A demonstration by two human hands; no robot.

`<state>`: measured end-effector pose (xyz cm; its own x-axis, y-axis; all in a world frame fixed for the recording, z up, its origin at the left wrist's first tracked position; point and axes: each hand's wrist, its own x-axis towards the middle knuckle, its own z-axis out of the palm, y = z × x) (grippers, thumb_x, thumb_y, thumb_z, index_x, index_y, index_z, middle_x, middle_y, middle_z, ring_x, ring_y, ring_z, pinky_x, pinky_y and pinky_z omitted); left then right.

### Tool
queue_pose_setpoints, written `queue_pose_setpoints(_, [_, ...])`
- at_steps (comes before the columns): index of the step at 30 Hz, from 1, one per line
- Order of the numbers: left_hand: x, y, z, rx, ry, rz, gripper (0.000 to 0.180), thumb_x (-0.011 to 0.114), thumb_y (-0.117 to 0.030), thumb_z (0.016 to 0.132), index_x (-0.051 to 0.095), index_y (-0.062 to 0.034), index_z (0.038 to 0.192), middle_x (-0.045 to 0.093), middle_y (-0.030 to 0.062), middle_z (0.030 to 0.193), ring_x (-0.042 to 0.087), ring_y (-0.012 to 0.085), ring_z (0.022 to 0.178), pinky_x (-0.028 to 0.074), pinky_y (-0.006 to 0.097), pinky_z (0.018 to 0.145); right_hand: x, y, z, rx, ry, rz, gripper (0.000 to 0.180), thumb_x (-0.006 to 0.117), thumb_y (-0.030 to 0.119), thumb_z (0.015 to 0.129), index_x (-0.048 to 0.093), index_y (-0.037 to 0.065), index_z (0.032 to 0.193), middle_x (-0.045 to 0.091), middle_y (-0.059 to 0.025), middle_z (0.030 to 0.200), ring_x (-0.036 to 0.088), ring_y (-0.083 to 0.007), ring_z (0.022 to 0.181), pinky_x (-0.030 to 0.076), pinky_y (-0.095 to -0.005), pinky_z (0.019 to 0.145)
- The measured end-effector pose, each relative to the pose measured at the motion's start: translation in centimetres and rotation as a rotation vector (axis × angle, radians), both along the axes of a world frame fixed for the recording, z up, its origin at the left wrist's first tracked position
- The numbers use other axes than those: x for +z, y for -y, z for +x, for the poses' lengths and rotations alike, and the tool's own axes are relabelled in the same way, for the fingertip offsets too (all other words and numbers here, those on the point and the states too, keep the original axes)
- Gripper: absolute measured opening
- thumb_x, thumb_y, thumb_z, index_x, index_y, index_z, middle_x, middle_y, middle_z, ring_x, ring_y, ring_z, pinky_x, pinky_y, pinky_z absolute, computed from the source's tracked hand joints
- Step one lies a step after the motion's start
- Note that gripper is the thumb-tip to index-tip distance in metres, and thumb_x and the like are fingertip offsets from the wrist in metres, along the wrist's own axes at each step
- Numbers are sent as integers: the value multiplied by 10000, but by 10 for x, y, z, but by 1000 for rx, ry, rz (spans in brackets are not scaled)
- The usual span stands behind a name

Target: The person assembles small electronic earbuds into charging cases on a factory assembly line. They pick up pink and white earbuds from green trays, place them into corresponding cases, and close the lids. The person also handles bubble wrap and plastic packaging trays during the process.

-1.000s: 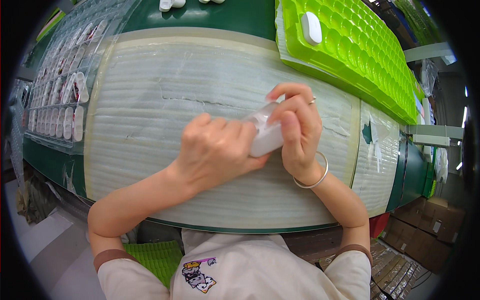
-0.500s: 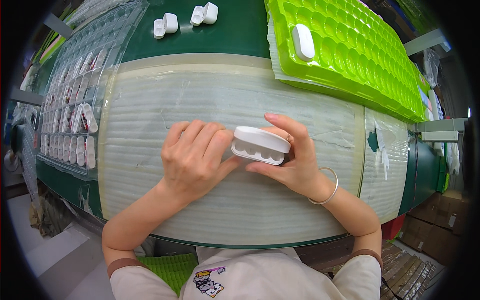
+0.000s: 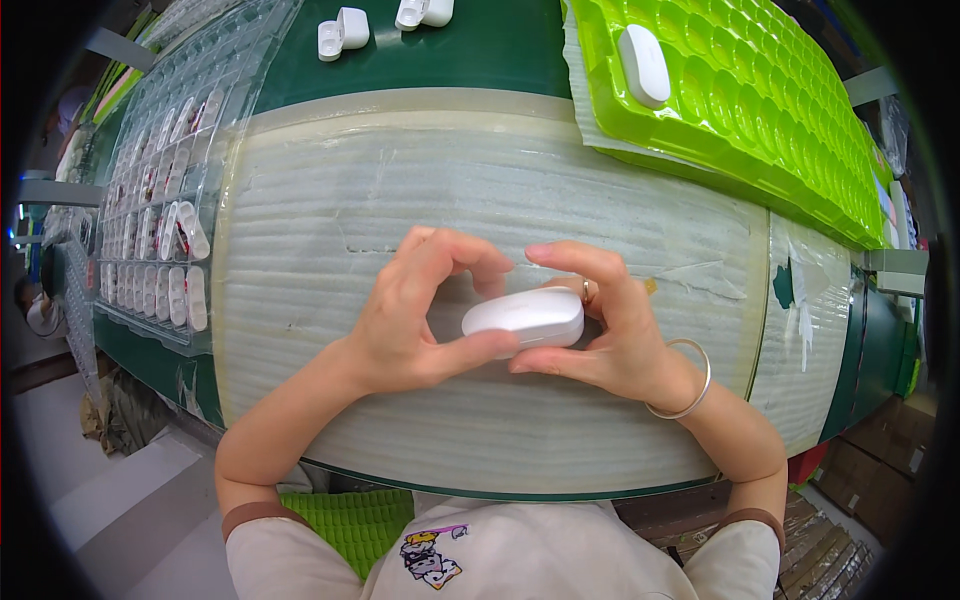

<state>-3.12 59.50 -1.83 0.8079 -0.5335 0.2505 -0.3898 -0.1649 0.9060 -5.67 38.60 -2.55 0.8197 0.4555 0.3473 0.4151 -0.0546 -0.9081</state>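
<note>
A white earbud charging case with a smooth rounded lid is held above the middle of the padded mat, its lid closed. My right hand grips its right end, thumb along the near side, a ringed finger behind, index finger lifted clear. At the left end, my left hand has its thumb against the near side and its curled fingers near the far edge; whether those fingertips touch is hard to tell. Another closed white case lies on the bright green tray at the far right.
At the back stand two white cases with raised lids, one beside the other. A clear plastic tray at the left holds several white case parts. The padded mat covers the green table.
The case's lid, open a gap before, is now closed, and the case is turned with its top toward me. My left hand has moved from a loose fist to around its left end.
</note>
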Motion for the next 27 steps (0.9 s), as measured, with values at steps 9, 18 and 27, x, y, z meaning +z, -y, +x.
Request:
queue_pose_setpoints(9, [-5,-2,3,24,-63,-184,298,599,-176,860,465,-23,1077,616,64,793,590,147,752,446,266,692,6,5,5,104,-85,60,564,812,145,644,557,63,1140,622,-91,1118,636,-229,952,517,-303,803])
queue_pose_setpoints(18, [-6,-10,8,71,496,-239,341,519,-378,909,492,-74,1059,653,49,826,517,160,757,330,293,726,5,10,8,132,-157,145,654,862,150,590,523,26,1136,597,-100,1084,602,-165,952,494,-280,793])
queue_pose_setpoints(27, [10,-5,-4,61,874,156,260,395,-391,962,486,-147,952,671,-32,820,470,138,714,258,303,652,9,7,8,97,-278,184,624,840,150,625,550,38,1166,619,-81,1083,615,-176,974,498,-289,828])
